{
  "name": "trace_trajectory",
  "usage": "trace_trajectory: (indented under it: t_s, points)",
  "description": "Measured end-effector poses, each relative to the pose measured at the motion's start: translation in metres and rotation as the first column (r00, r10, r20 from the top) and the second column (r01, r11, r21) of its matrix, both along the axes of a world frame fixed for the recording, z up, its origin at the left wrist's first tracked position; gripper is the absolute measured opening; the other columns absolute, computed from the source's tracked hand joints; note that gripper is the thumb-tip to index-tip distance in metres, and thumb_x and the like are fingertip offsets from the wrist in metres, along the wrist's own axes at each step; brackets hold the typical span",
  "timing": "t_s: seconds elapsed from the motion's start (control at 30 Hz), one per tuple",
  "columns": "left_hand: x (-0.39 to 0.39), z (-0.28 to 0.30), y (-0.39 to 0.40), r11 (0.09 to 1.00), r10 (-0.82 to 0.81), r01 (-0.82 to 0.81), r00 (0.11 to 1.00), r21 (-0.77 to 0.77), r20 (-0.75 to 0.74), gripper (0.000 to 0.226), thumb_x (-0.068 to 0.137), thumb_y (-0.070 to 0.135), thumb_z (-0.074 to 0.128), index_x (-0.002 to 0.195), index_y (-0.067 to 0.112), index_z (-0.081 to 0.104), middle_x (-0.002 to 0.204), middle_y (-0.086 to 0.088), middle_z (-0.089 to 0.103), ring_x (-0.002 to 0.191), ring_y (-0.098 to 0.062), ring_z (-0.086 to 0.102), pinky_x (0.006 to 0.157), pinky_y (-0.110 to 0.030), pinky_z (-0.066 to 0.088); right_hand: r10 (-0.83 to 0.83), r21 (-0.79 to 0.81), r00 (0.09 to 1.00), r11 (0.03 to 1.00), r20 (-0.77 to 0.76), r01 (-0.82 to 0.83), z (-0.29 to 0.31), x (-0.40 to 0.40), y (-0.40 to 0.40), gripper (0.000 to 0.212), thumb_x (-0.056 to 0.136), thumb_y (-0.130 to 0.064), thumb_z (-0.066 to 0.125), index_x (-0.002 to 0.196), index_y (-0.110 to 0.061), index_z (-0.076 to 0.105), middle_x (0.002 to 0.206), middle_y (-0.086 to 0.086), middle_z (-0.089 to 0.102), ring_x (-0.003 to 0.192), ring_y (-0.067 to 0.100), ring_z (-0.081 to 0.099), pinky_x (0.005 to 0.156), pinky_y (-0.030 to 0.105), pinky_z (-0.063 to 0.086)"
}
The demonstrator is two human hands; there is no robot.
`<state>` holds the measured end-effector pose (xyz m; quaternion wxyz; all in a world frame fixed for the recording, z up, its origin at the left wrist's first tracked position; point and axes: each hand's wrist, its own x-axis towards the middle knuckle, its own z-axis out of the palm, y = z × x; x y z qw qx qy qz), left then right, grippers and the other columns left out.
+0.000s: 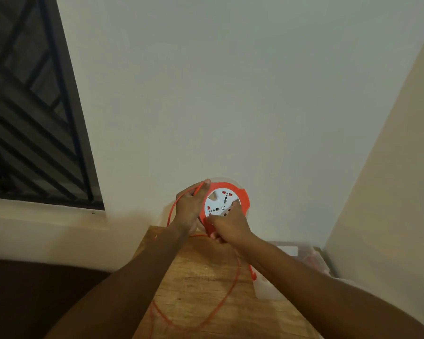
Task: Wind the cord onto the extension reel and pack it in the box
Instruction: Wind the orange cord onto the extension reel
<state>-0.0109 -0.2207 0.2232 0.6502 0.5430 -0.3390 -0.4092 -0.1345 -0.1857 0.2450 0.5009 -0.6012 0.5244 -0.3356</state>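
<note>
Head view: reel (227, 200) is held upright above the table (206, 277).
Left hand (190, 206): cord (227, 297) pinched at the reel's rim.
Right hand (230, 228): fingers curled round the reel's lower edge.
Cord: slack loop laid on the table.
Box (304, 260): at the table's right.

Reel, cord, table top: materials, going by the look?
Reel: looks like moulded plastic, orange rim round a white socket face, smooth and faintly glossy. Cord: thin orange flexible sheath, likely PVC or rubber, since it lies in loose loops. Table: wood or wood-look laminate, with brown grain streaks and a matte finish; which one I cannot tell.
</note>
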Motion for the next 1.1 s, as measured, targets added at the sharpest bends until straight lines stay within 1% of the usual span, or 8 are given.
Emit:
trace_trajectory:
  t_s: [0.1,0.17,0.27,0.43,0.57,0.97,1.03,1.1]
  points:
    - [0.008,0.003,0.000,0.999,-0.030,0.030,1.000,0.037,0.002,0.039,0.091,0.054,0.072,0.110,0.020,0.075,0.101,-0.003,0.082,0.088,-0.025,0.080,0.081,-0.042,0.067,0.011,-0.302,0.920,0.943,-0.393,-0.140,0.000,-0.012,0.000,0.081,0.080,-0.030,0.073,0.146,-0.021,0.029,0.116,0.003,0.066,0.084,0.019,0.069,0.063,0.029,0.059]
    - [0.017,0.005,0.000,0.995,-0.073,0.070,0.996,0.068,0.043,0.046,0.089,0.059,0.071,0.115,0.021,0.074,0.105,-0.004,0.082,0.089,-0.027,0.080,0.083,-0.046,0.066,-0.117,-0.539,0.634,0.655,-0.764,-0.529,0.003,-0.030,-0.006,0.064,0.082,-0.030,0.071,0.140,-0.027,0.044,0.129,0.005,0.063,0.102,0.025,0.067,0.077,0.038,0.059]
    - [0.026,0.008,0.007,0.982,-0.168,0.159,0.982,0.102,0.082,0.051,0.088,0.061,0.071,0.120,0.020,0.073,0.108,-0.006,0.081,0.092,-0.031,0.080,0.087,-0.051,0.065,-0.251,-0.270,0.209,0.239,-0.945,-0.933,0.025,-0.049,-0.019,0.052,0.087,-0.018,0.071,0.135,-0.025,0.054,0.151,0.015,0.040,0.118,0.038,0.058,0.080,0.048,0.057]
    - [0.026,0.012,0.020,0.965,-0.257,0.244,0.956,0.100,0.139,0.040,0.091,0.054,0.071,0.107,0.018,0.076,0.097,-0.006,0.083,0.088,-0.031,0.080,0.085,-0.046,0.065,-0.352,0.122,-0.147,0.091,-0.924,-0.988,0.059,-0.044,-0.031,0.059,0.089,-0.025,0.072,0.140,-0.036,0.045,0.155,0.017,0.030,0.114,0.040,0.059,0.075,0.041,0.058]
    - [0.029,0.009,0.026,0.954,-0.285,0.256,0.938,0.158,0.199,0.049,0.086,0.062,0.073,0.114,0.022,0.076,0.100,-0.003,0.083,0.090,-0.030,0.080,0.088,-0.050,0.065,-0.365,0.285,-0.293,0.076,-0.884,-0.955,0.074,-0.026,-0.020,0.062,0.094,-0.032,0.063,0.148,-0.038,0.034,0.151,0.017,0.035,0.117,0.038,0.057,0.083,0.038,0.054]
    - [0.043,0.017,0.042,0.970,-0.230,0.221,0.970,0.104,0.082,0.047,0.088,0.053,0.074,0.114,0.015,0.076,0.100,-0.007,0.083,0.091,-0.031,0.080,0.088,-0.048,0.065,-0.616,0.176,-0.077,-0.101,-0.784,-0.979,0.052,-0.006,-0.013,0.067,0.085,-0.041,0.073,0.144,-0.026,0.045,0.131,0.014,0.061,0.109,0.031,0.065,0.086,0.043,0.056]
    - [0.046,0.018,0.042,0.981,-0.183,0.179,0.982,0.073,0.050,0.047,0.088,0.053,0.075,0.115,0.014,0.076,0.102,-0.008,0.083,0.092,-0.031,0.079,0.090,-0.050,0.064,-0.477,0.003,-0.010,0.016,-0.879,-1.000,0.053,-0.006,-0.015,0.069,0.087,-0.039,0.070,0.147,-0.027,0.039,0.132,0.013,0.061,0.108,0.032,0.065,0.083,0.044,0.056]
    - [0.043,0.017,0.040,0.996,-0.086,0.086,0.996,0.023,0.006,0.045,0.089,0.053,0.075,0.116,0.017,0.076,0.105,-0.006,0.082,0.094,-0.030,0.079,0.090,-0.050,0.064,-0.320,-0.243,0.148,0.279,-0.936,-0.929,0.052,-0.005,-0.015,0.069,0.089,-0.047,0.064,0.149,-0.034,0.033,0.137,0.007,0.058,0.114,0.030,0.062,0.087,0.042,0.054]
